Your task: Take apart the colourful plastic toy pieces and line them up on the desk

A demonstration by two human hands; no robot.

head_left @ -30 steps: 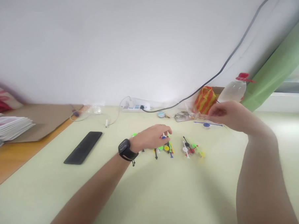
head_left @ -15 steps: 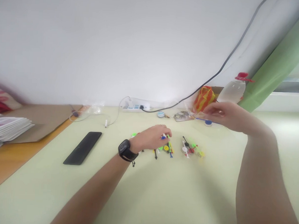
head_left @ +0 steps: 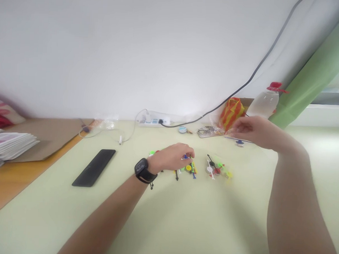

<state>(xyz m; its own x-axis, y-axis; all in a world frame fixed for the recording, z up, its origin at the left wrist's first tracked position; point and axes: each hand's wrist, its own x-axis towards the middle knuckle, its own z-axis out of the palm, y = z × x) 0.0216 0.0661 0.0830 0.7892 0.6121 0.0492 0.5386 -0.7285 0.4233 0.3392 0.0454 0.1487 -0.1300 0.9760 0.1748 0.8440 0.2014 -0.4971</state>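
My left hand (head_left: 174,156), with a black watch on the wrist, is over a pile of small colourful plastic arrow spinners (head_left: 188,168). Its fingers curl closed around a blue spinner (head_left: 185,157), partly hidden by them. Farther right, above the table, my right hand (head_left: 250,129) pinches another blue arrow spinner (head_left: 239,142) by its thin pointer, its round base hanging below the fingers. The exact grip is blurred. Between the hands lies a second group of spinners (head_left: 216,169) in white, black, red, green and yellow.
A black flat case (head_left: 94,168) lies at left. Behind are a power strip (head_left: 154,120), a round tin (head_left: 183,130) and a clear plastic packet (head_left: 210,131). A red-yellow bag (head_left: 232,113) and a water bottle (head_left: 263,103) stand back right. Stacked papers (head_left: 10,146) sit far left.
The blue spinner at my right hand has tilted and shifted slightly right and down. The blue piece at my left fingers has turned a little; the left hand has barely moved.
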